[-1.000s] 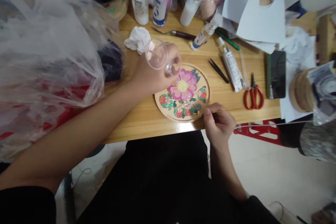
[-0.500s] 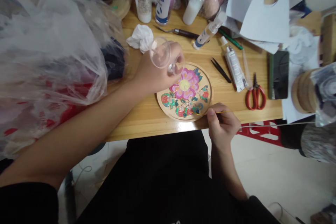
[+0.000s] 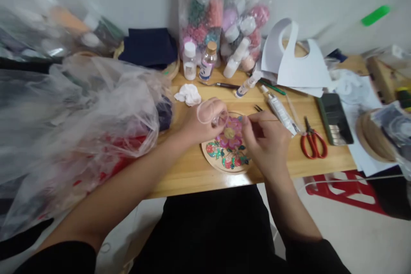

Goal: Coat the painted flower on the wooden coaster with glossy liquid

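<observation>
My left hand (image 3: 208, 113) is closed around a clear plastic cup (image 3: 204, 116) above the upper left of a round wooden plaque. A second clear round edge shows by its fingers; whether it is another cup I cannot tell. A thin gold-coloured wire (image 3: 271, 120) is pinched in my right hand (image 3: 268, 137), its front end pointing left toward the cup. Beneath both hands lies the round wooden plaque (image 3: 210, 163), with a pink flower (image 3: 229, 137), red fruit shapes and green leaves. My right hand hides the plaque's right side.
Red-handled scissors (image 3: 313, 143), a white tube (image 3: 281, 111) and a phone (image 3: 335, 117) lie to the right. Crumpled tissue (image 3: 189, 94), small bottles (image 3: 208, 62) and a dark-handled tool (image 3: 226, 85) are behind. A plastic bag (image 3: 105, 98) fills the left.
My right hand has moved up and left with the wire, from the plaque's lower right edge to beside the cup. The view has tilted up, showing more of the wall and bags.
</observation>
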`<state>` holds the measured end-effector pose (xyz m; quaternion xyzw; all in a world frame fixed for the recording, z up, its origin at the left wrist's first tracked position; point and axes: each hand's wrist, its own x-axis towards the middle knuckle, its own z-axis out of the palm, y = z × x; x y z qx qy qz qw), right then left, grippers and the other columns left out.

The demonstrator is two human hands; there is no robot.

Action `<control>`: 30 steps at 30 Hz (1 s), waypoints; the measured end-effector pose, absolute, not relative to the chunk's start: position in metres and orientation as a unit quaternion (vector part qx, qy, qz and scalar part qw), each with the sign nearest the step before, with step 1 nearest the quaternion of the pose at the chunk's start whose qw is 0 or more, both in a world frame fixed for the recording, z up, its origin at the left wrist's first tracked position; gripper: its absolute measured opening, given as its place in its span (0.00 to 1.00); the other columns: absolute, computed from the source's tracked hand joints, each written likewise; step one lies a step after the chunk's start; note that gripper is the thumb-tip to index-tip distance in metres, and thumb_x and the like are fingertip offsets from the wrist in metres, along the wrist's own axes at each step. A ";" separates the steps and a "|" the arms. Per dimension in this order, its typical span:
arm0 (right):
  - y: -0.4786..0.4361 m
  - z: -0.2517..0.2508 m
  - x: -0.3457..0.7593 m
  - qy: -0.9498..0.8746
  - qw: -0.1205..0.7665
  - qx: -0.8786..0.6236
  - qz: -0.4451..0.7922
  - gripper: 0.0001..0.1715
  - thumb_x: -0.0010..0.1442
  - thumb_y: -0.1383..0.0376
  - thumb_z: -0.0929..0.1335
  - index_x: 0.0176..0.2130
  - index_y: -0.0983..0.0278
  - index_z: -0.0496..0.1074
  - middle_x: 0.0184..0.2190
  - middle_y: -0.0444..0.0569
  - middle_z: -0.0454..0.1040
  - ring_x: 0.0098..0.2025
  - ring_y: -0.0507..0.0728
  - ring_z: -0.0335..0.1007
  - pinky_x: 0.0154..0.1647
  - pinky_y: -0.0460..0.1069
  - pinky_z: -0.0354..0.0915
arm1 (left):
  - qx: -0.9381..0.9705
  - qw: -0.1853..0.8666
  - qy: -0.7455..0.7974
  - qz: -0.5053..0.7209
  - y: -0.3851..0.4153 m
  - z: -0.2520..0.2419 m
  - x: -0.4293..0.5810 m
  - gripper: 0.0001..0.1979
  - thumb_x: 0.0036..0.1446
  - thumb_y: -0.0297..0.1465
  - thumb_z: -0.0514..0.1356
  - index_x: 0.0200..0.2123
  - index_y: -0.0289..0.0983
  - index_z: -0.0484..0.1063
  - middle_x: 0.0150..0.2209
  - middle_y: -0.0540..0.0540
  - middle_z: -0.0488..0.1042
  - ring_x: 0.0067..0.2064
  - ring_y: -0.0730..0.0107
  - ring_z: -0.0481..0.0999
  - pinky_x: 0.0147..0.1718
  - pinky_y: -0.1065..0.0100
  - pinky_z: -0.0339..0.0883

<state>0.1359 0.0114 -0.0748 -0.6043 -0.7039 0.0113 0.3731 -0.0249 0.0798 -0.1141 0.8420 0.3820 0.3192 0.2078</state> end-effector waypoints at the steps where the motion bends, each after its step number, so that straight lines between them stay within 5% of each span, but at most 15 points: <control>1: 0.014 -0.075 0.136 -0.711 0.363 -0.602 0.008 0.09 0.60 0.68 0.67 0.27 0.64 0.69 0.20 0.41 0.68 0.21 0.48 0.61 0.22 0.45 0.56 | 0.843 0.211 0.384 0.312 0.080 -0.114 -0.025 0.03 0.51 0.26 0.59 0.32 0.37 0.70 0.31 0.50 0.72 0.34 0.71 0.72 0.32 0.70 0.63; 14: 0.014 -0.080 0.143 -0.574 0.442 -0.635 0.269 0.12 0.58 0.62 0.68 0.25 0.64 0.69 0.15 0.38 0.64 0.17 0.47 0.55 0.18 0.44 0.51 | 0.845 0.243 0.397 0.264 0.080 -0.109 -0.025 0.05 0.51 0.26 0.59 0.34 0.38 0.69 0.34 0.49 0.72 0.36 0.69 0.72 0.36 0.68 0.65; 30: -0.075 -0.105 0.170 -0.559 0.465 -0.634 0.263 0.11 0.59 0.66 0.69 0.25 0.63 0.70 0.19 0.40 0.68 0.21 0.48 0.61 0.21 0.44 0.57 | 0.842 0.219 0.404 0.282 0.084 -0.117 -0.023 0.06 0.51 0.26 0.59 0.33 0.39 0.67 0.35 0.47 0.72 0.40 0.66 0.73 0.40 0.64 0.66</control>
